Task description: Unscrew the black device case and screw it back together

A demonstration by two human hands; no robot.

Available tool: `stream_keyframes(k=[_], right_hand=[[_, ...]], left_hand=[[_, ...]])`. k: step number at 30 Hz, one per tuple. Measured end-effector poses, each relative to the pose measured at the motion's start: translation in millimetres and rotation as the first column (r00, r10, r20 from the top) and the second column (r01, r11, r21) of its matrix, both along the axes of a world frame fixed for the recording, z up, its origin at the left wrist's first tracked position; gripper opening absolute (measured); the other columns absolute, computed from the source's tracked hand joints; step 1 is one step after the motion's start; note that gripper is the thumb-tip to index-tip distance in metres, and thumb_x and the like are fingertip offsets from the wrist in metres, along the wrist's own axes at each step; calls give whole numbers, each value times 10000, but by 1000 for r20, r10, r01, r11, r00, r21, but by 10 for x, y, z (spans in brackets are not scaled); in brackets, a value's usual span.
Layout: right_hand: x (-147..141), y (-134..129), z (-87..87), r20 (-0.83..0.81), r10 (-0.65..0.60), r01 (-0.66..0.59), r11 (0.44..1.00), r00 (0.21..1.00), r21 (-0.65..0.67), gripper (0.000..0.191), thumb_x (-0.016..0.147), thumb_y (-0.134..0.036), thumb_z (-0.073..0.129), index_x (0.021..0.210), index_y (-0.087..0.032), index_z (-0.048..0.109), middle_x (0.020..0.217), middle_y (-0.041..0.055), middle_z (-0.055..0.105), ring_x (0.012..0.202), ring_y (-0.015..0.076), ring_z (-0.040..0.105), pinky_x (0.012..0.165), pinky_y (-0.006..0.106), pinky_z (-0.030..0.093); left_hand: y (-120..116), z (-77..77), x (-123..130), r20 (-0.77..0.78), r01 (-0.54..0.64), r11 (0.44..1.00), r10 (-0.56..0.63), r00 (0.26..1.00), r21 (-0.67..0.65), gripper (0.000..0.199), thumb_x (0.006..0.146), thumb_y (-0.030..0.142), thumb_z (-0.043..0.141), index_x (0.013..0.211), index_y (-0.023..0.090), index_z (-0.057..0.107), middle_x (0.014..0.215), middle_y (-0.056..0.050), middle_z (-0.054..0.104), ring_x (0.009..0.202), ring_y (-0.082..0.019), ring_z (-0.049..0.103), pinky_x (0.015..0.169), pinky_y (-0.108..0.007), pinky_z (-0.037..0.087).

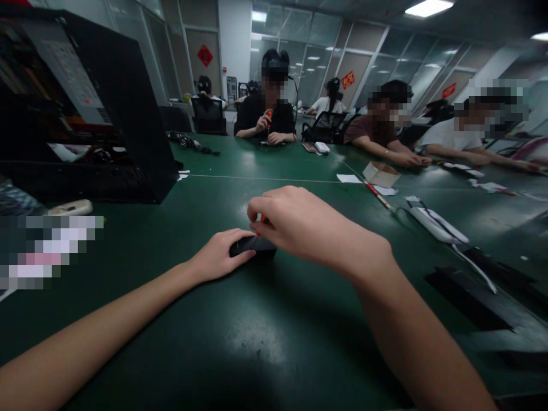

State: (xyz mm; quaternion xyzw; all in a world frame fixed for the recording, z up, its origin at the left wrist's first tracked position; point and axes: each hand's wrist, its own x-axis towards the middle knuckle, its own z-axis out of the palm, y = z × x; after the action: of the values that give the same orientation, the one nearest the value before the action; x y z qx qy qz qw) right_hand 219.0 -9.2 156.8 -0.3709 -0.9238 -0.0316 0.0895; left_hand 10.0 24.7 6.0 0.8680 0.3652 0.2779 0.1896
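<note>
The left hand [222,254] has its grip clamped on a small black box [262,245] — the fingers lie on the far side and the thumb is on the near side. The black box sits on the green counter [252,342], right in front of the person. The right hand [295,220] is bent over it, with its grip closed around an orange tool [265,218]. Most of that tool is hidden by the fingers, and its low end comes down at the top of the black box.

On the left stands a big black computer case [124,103], open on one side. To the right are a cardboard box [381,176], a red stick [377,196] and a white power strip [439,224]. Across the counter — near some black cords [188,141] — a person in a black shirt [248,117] holds an orange tool too.
</note>
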Motion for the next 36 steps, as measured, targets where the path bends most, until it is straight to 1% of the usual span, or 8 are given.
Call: stream_keyframes(k=[4, 8, 12, 17, 22, 26, 31, 36], right_hand=[[20, -57, 19, -24, 107, -108, 993, 994, -51, 184, 957, -131, 525, 1076, -148, 666, 988, 68, 670, 861, 163, 571, 696, 279, 321], [52, -95, 41, -51, 182, -186, 977, 982, -100, 174, 945, -121, 546, 1066, -158, 666, 1017, 64, 656, 867, 155, 551, 702, 269, 320], [66, -83, 53, -33, 106, -109, 989, 994, -96, 132, 962, -192, 572, 1006, -154, 690, 923, 61, 680, 798, 147, 560, 668, 270, 309], [61, -77, 69, 63, 19, -14, 997, 998, -80, 206, 956, -311, 625, 909, -158, 754, 799, 70, 700, 671, 132, 558, 601, 275, 267], [59, -124, 98, 172, -15, 40, 989, 985, -143, 269, 972, -302, 570, 942, -145, 786, 838, 108, 736, 698, 150, 605, 596, 271, 282], [211, -141, 137, 215, -36, 87, 969, 976, -233, 213, 914, -283, 604, 931, -226, 808, 816, 55, 743, 648, 140, 592, 569, 269, 291], [474, -155, 171, 227, -171, 217, 956, 959, -196, 176, 865, -305, 658, 823, -246, 818, 762, 41, 733, 569, 130, 557, 536, 274, 312], [488, -138, 174, 245, -168, 225, 947, 955, -228, 194, 863, -325, 644, 846, -264, 827, 770, 31, 733, 562, 128, 540, 527, 272, 301]], left_hand=[[-38, 16, -18, 44, -9, 998, 7, 999, 58, 279, 927, 386, 652, 1102, 171, 686, 1064, -89, 741, 948, -257, 693, 841, -368, 529], [-83, 44, -30, 24, 39, 995, -41, 999, 96, 233, 902, 313, 634, 1082, 169, 666, 1016, -79, 732, 881, -235, 689, 781, -337, 525], [-106, 64, -29, -13, 85, 986, -84, 996, 144, 236, 847, 251, 618, 1068, 171, 647, 1017, -78, 719, 899, -242, 673, 809, -353, 521], [-128, 70, 0, -65, 136, 972, -125, 990, 194, 276, 869, 348, 679, 1086, 178, 680, 1040, -87, 737, 936, -261, 681, 837, -380, 513], [-127, 33, 26, -21, 114, 982, -112, 994, 150, 290, 863, 408, 746, 1067, 205, 707, 1014, -51, 758, 929, -241, 695, 833, -351, 504], [-105, -9, 27, -9, 105, 988, -105, 994, 113, 320, 865, 450, 754, 1058, 199, 710, 1010, -50, 754, 915, -232, 693, 824, -337, 502], [-97, -12, 25, -16, 115, 989, -114, 993, 97, 369, 875, 512, 734, 1047, 187, 710, 1006, -65, 753, 909, -236, 691, 823, -347, 499], [-103, 14, 36, -26, 108, 988, -106, 994, 114, 351, 877, 501, 727, 1029, 185, 710, 984, -68, 753, 886, -234, 693, 804, -339, 502]])
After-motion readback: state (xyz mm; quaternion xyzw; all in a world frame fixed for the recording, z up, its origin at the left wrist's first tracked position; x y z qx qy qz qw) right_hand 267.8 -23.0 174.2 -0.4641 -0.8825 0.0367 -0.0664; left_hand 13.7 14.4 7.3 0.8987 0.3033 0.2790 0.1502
